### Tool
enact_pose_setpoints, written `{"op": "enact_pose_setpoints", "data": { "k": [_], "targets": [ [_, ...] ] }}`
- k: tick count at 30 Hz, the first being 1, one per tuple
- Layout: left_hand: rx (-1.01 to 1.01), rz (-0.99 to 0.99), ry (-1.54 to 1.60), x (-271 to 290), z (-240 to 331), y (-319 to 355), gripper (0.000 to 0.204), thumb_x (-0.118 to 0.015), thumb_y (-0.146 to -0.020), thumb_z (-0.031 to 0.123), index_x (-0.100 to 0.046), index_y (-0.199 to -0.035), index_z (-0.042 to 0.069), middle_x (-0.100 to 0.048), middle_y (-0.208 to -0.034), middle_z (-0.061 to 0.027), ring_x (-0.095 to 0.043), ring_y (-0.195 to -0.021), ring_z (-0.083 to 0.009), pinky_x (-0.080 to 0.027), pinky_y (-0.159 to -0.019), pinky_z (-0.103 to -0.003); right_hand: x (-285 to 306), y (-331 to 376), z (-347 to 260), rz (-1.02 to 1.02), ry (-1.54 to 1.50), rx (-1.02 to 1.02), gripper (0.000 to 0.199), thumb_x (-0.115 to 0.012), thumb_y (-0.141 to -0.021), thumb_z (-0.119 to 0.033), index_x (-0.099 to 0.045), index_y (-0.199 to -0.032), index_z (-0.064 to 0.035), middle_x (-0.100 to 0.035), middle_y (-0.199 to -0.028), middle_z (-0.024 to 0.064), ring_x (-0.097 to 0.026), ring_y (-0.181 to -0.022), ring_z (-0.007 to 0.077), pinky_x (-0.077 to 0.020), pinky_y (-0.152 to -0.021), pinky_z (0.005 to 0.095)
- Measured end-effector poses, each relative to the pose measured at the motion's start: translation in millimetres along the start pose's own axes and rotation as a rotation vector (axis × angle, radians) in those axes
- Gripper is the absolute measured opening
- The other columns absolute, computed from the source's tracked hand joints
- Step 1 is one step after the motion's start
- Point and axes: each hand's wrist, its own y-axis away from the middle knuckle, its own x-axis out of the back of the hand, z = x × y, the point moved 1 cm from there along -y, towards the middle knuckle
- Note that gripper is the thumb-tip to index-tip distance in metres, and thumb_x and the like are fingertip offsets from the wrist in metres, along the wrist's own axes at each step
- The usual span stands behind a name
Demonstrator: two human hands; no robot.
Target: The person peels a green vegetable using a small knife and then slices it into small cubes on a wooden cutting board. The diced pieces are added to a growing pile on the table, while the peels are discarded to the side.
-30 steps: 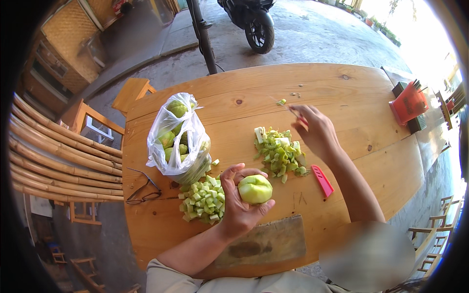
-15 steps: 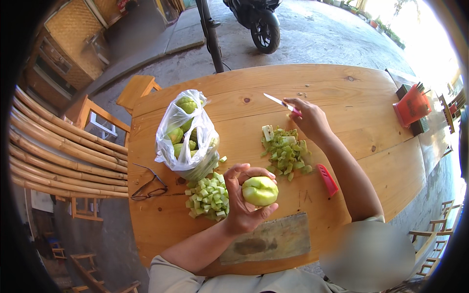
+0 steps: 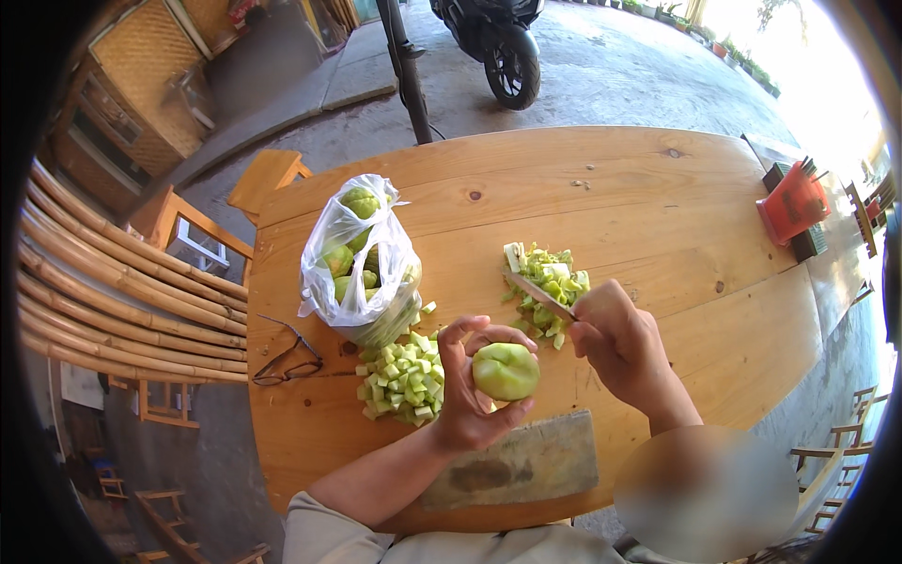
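Note:
A peeled pale-green chayote rests in my left hand, the fingers and thumb curled round its sides. My right hand grips a knife by its handle, which the fist hides. The blade points up and to the left, over a heap of green peelings, and stands apart from the chayote. Just left of my left hand lies a pile of diced pale-green chayote. Behind that pile stands a white plastic bag with several unpeeled chayotes in it.
In front of me lies a worn grey-brown board on the wooden table. Eyeglasses lie at the table's left edge. An orange container stands at the far right. A pole and a motorcycle are beyond the table.
My right hand has come from the far side of the peelings nearer to the chayote, bringing the knife along. It now covers the spot where the red sheath lay. The left hand barely moved.

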Motion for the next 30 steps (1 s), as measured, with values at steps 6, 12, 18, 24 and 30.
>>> {"op": "enact_pose_setpoints", "data": {
  "k": [6, 12, 18, 24, 30],
  "targets": [
    [0.038, -0.024, -0.036, -1.2, -0.2, 0.7, 0.094, -0.071, -0.071, -0.005, -0.014, -0.142, 0.019, -0.051, -0.115, -0.0181, -0.055, -0.104, -0.0232, -0.048, -0.090, -0.038, 6.1, 7.4, 3.9, 0.027, 0.102, 0.011, 0.009, -0.068, -0.087, -0.009, -0.060, -0.091, -0.0082, -0.061, -0.064, 0.0056, -0.061, -0.054, 0.0218, -0.0449, -0.049, 0.0328],
    [0.016, -0.045, -0.108, -1.0, -1.5, 1.1, 0.094, -0.070, -0.071, -0.005, -0.013, -0.141, 0.018, -0.051, -0.115, -0.0177, -0.055, -0.105, -0.0231, -0.048, -0.091, -0.038, 2.3, 13.2, -4.0, -0.001, 0.134, 0.027, 0.007, -0.069, -0.086, -0.010, -0.062, -0.089, -0.0095, -0.058, -0.061, 0.0036, -0.058, -0.049, 0.0199, -0.0437, -0.046, 0.0322],
    [0.061, 0.017, -0.198, -0.4, -0.6, 1.6, 0.095, -0.070, -0.070, -0.006, -0.011, -0.141, 0.017, -0.049, -0.117, -0.0171, -0.054, -0.106, -0.0231, -0.048, -0.091, -0.037, -1.7, 13.3, -0.3, 0.015, 0.114, 0.018, 0.007, -0.069, -0.087, -0.011, -0.063, -0.086, -0.0083, -0.058, -0.060, 0.0053, -0.055, -0.047, 0.0209, -0.0417, -0.045, 0.0330],
    [0.121, 0.017, -0.140, 0.3, 1.0, 3.7, 0.095, -0.071, -0.070, -0.007, -0.012, -0.141, 0.017, -0.048, -0.119, -0.0167, -0.054, -0.107, -0.0221, -0.049, -0.089, -0.037, -1.7, 14.1, -5.8, -0.034, 0.145, 0.029, 0.010, -0.068, -0.088, -0.013, -0.065, -0.081, -0.0069, -0.058, -0.058, 0.0063, -0.056, -0.047, 0.0222, -0.0410, -0.044, 0.0336],
    [0.121, -0.008, -0.147, 0.7, -2.2, 3.6, 0.096, -0.071, -0.070, -0.007, -0.012, -0.141, 0.018, -0.048, -0.119, -0.0163, -0.054, -0.108, -0.0219, -0.049, -0.089, -0.037, -1.3, 14.8, -6.4, -0.067, 0.168, 0.032, 0.011, -0.068, -0.089, -0.013, -0.064, -0.081, -0.0063, -0.057, -0.057, 0.0072, -0.056, -0.047, 0.0231, -0.0406, -0.044, 0.0341]
  ]
}}
